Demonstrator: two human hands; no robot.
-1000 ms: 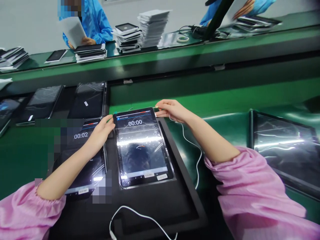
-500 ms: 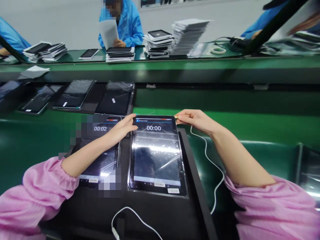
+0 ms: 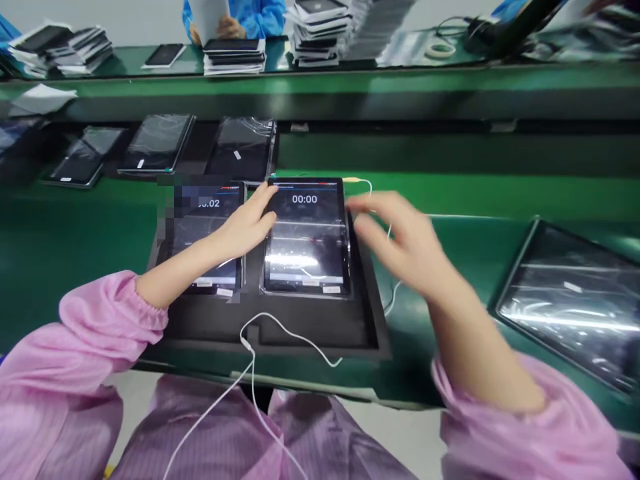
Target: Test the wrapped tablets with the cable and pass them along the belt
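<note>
Two black tablets lie side by side in a black foam tray [image 3: 310, 327]. The right tablet [image 3: 305, 240] shows a timer reading 00:00, and the left tablet [image 3: 205, 247] shows about 00:02. My left hand [image 3: 245, 223] rests across the gap, its fingers on the right tablet's left edge. A white cable [image 3: 253, 360] runs over the tray, and its plug [image 3: 350, 179] sits at the right tablet's top right corner. My right hand [image 3: 400, 240], blurred and open, hovers just right of that tablet and holds nothing.
Several tablets under film lie in a row on the green bench [image 3: 450, 150] behind the tray, and a large one [image 3: 565, 300] lies to the right. Across the far bench, a blue-sleeved co-worker [image 3: 235, 17] stands beside stacks of tablets [image 3: 320, 33].
My right hand has let go at the tablet's top right corner and moved right and down, fingers spread. The plug stays there. The view has tilted down, showing more of the tray and my pink clothing.
</note>
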